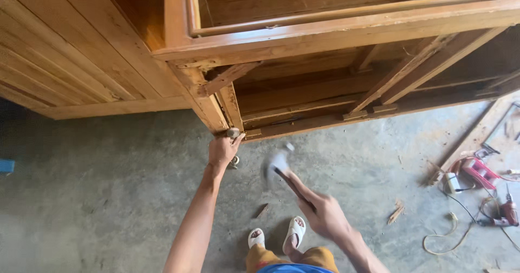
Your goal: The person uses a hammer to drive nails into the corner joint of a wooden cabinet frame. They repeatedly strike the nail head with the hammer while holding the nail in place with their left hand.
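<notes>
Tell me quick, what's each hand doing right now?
Left hand: closed on a small part at the cabinet leg.
Right hand: closed on a hammer, blurred.

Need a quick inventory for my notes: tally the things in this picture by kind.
Wooden cabinet: 1
Hammer: 1
Hands, left and right: 2
White sandals: 2
Red drill: 1
Loose wood scraps on the floor: 2 clearly seen
Total: 9
</notes>
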